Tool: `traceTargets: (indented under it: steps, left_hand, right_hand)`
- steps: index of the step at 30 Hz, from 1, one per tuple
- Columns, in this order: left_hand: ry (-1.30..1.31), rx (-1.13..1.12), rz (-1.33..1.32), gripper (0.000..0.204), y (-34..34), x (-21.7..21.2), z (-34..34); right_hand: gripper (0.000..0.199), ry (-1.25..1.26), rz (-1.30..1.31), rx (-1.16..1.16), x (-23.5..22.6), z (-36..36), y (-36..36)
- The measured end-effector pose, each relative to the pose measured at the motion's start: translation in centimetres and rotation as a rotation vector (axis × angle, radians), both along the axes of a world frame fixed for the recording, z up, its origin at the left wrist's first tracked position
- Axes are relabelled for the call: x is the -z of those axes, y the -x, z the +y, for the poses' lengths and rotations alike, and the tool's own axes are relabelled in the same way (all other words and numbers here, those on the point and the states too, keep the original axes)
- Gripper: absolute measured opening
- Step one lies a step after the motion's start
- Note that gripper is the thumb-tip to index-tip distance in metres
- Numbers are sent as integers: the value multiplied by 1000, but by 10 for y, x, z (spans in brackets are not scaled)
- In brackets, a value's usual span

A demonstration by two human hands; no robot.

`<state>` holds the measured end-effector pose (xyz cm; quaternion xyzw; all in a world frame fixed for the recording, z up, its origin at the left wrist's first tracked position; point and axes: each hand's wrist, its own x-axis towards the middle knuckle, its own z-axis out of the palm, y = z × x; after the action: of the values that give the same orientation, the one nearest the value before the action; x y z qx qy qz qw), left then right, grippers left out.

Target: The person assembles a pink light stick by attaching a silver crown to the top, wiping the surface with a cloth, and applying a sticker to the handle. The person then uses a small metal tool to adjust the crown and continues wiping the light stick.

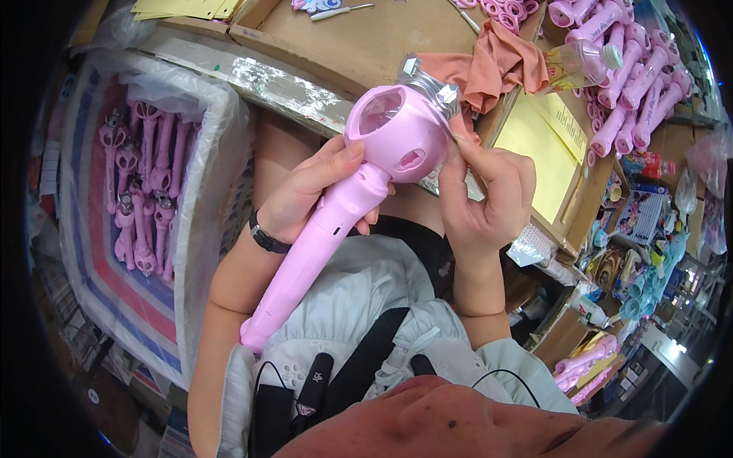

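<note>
A pink toy wand [317, 240] lies slantwise across my lap, its round hollow head [397, 133] toward the table and its handle end near my left forearm. My left hand [309, 187] wraps round the neck just below the head, thumb on top. A silver faceted crown piece [429, 85] sits at the top of the head. Beside the head's right edge, my right hand [489, 183] pinches thumb and forefinger together close to the silver piece. Whatever lies between those fingertips is too small to make out.
At left stands a plastic-lined striped bag [187, 305] holding several pink wands. On the table are a wooden tray [305, 46], an orange cloth [496, 65], a plastic bottle [584, 65] lying on its side, yellow paper [538, 145] and a heap of pink wand handles [637, 76].
</note>
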<state>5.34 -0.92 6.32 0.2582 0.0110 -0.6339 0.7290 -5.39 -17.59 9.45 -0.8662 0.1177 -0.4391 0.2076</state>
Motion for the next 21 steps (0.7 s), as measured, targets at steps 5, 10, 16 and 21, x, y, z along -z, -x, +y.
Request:
traceTargets:
  steps: [5, 10, 16, 21]
  left_hand:
    - [10, -5, 20, 43, 0, 1, 0]
    - [13, -17, 29, 43, 1, 2, 0]
    - [27, -19, 25, 42, 1, 2, 0]
    - [17, -18, 36, 42, 1, 2, 0]
  right_hand:
    - [31, 7, 38, -38, -2, 2, 2]
    - [30, 57, 36, -90, -2, 2, 3]
    - [30, 71, 70, -61, -6, 1, 6]
    - [29, 48, 61, 30, -7, -1, 4]
